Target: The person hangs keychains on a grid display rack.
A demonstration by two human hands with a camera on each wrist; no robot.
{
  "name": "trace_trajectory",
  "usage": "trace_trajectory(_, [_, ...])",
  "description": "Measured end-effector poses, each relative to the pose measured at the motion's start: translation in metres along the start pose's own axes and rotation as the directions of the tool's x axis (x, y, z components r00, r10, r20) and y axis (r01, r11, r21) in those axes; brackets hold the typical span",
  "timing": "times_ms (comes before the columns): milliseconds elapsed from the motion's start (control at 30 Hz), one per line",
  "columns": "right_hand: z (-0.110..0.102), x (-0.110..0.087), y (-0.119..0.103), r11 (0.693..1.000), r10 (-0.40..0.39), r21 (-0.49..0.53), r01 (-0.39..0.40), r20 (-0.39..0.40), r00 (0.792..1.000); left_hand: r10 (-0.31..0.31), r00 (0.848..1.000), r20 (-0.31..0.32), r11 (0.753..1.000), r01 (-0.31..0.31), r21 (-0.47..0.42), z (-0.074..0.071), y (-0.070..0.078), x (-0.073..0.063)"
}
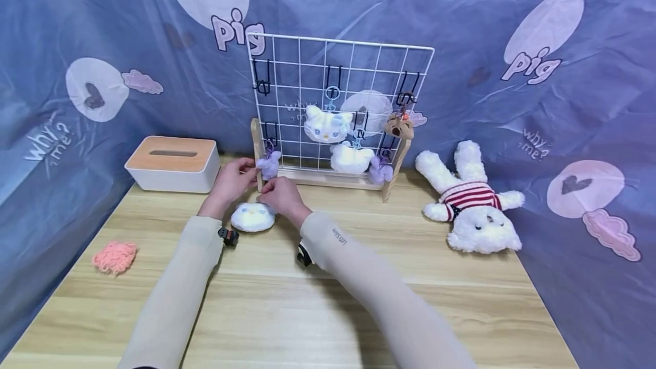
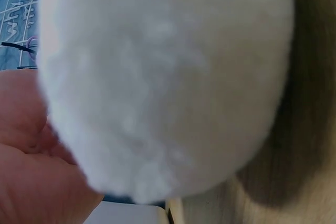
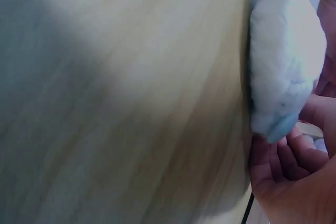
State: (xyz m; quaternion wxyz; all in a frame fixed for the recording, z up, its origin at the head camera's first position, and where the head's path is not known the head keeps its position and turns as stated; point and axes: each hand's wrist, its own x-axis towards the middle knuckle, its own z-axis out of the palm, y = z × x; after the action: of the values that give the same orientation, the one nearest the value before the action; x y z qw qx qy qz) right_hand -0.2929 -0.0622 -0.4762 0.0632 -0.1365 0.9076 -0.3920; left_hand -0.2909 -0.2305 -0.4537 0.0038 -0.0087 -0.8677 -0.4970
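A white plush cat-head keychain (image 1: 253, 217) with blue eyes is just below both hands, close over the tabletop. My right hand (image 1: 281, 193) pinches its upper edge; in the right wrist view the thumb and fingers (image 3: 286, 163) are at the end with the blue bow. Near the rack's left wooden post, my left hand (image 1: 236, 180) has bent fingers beside a small purple plush charm (image 1: 269, 164). The plush (image 2: 168, 87) fills most of the left wrist view and hides the left fingertips, so I cannot tell what they hold.
A white wire grid rack (image 1: 302, 64) stands at the back with black hooks, two white plush heads, a brown charm (image 1: 400, 126) and another purple charm (image 1: 380, 171). A tissue box (image 1: 171, 164) is left, pink yarn (image 1: 115, 257) front left, a white teddy bear (image 1: 474, 201) right.
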Motion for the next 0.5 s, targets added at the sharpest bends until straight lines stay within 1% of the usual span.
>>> trace_trajectory(133, [0.018, 0.012, 0.016, 0.999, -0.037, 0.002, 0.037, -0.045, 0.998, -0.006, 1.000, 0.001, 1.000, 0.006, -0.001, 0.000, 0.000, 0.001])
trace_trajectory(200, [0.024, 0.015, 0.021, 0.998, -0.056, -0.010, 0.055, -0.061, 0.997, -0.004, 1.000, 0.003, 1.000, 0.004, 0.003, 0.000, 0.000, 0.001])
trace_trajectory(300, [0.029, 0.019, 0.025, 0.997, -0.065, -0.049, 0.061, -0.075, 0.995, 0.009, 1.000, 0.000, 1.000, -0.009, 0.010, 0.000, 0.000, 0.000])
trace_trajectory(500, [0.028, 0.018, 0.022, 0.994, -0.043, -0.101, 0.038, -0.042, 0.998, 0.029, 1.000, -0.008, 0.999, -0.029, 0.017, 0.001, 0.001, 0.000])
